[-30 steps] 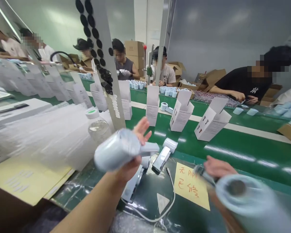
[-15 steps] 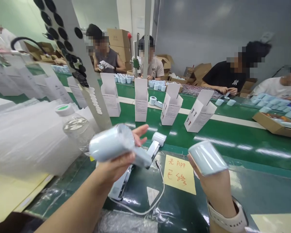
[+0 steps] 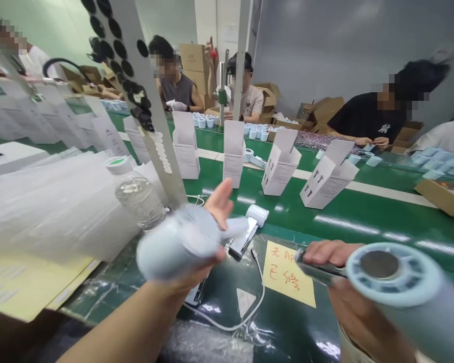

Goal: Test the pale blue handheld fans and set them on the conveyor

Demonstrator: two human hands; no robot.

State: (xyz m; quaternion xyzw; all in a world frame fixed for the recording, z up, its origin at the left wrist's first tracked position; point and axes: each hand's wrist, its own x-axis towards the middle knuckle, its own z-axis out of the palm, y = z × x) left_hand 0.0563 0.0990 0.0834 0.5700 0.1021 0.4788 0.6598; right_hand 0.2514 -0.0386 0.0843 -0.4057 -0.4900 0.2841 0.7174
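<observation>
My left hand (image 3: 206, 237) grips a pale blue hair-dryer-shaped device (image 3: 177, 241), blurred by motion, its handle pointing right and my fingertips raised above it. My right hand (image 3: 357, 302) holds a second pale blue device (image 3: 404, 282) close to the camera, its round grey-centred end facing me and a dark handle part (image 3: 318, 269) under my fingers. Between my hands, on the dark mat, lie a white and silver folded device (image 3: 245, 229), a white cable (image 3: 249, 312) and a yellow note (image 3: 287, 272) with red writing.
A clear water bottle (image 3: 136, 194) stands at left beside stacked plastic bags (image 3: 53, 212). Open white boxes (image 3: 282, 164) stand on the green conveyor belt (image 3: 382, 217). A metal post with black discs (image 3: 151, 101) rises ahead. Several people work across the belt.
My right hand turned its blue device so the round end faces me and brought it nearer the camera. My left hand swung its device slightly; the view shifted a little.
</observation>
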